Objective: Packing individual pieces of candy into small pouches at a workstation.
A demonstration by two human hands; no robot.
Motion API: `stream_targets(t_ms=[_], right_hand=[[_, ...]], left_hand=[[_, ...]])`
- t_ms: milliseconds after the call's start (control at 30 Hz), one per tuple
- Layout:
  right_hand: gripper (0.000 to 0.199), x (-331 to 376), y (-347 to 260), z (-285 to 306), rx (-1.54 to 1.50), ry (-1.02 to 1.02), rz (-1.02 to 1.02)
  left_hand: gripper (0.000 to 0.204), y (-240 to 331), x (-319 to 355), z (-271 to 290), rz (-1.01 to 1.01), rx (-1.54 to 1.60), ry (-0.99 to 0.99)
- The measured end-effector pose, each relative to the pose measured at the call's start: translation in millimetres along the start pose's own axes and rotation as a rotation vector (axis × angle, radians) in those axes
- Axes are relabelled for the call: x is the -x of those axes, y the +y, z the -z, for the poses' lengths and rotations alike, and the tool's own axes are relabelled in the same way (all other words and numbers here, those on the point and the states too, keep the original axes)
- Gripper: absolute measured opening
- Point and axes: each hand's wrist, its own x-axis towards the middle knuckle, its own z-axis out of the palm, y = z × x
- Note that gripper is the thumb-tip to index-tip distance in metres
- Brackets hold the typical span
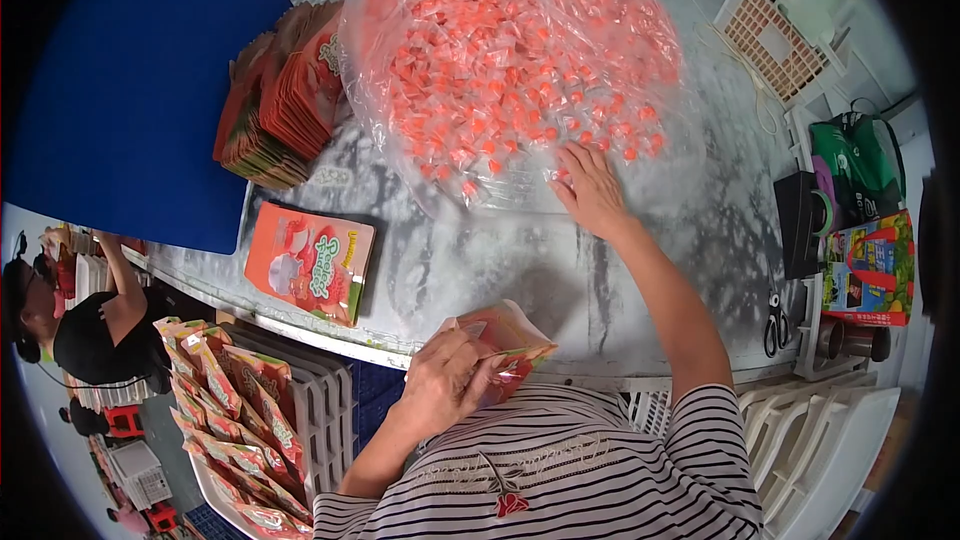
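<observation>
My left hand (443,380) grips an orange-red printed pouch (515,340) at the table's near edge, its top parted. My right hand (592,190) lies at the near edge of a heap of small wrapped orange candies (480,60), its thumb and fingers apart around a few loose pieces. The candies rest in a large clear plastic bag (640,30) spread over the table. Left of my hands lies a flat stack of similar pouches (312,262). Behind it stand thick bundles of pouches (290,100).
A blue panel (140,80) rises at the left. Below it, filled pouches (240,420) fill a white crate. Scissors (775,325) lie at the table's right edge, near a black box (797,225). A white basket (775,35) stands far right. Another person (105,335) is at the far left.
</observation>
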Motion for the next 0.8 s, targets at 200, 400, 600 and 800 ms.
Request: stream_targets(t_ms=[200, 400, 600, 800], right_hand=[[0.051, 46, -21, -4, 0.126, 0.058, 0.142], [0.046, 71, -48, 15, -0.028, -0.037, 0.1], [0.03, 68, -40, 19, -0.313, 0.202, 0.007], [0.034, 71, -24, 24, -0.594, 0.07, -0.371]], left_hand=[[0.011, 1, -4, -1, 0.043, -0.01, -0.019], [0.011, 1, -3, -3, 0.033, -0.025, -0.013], [0.011, 1, 3, -2, 0.0, 0.019, -0.028], [0.011, 2, 2, -1, -0.001, 0.008, -0.014]])
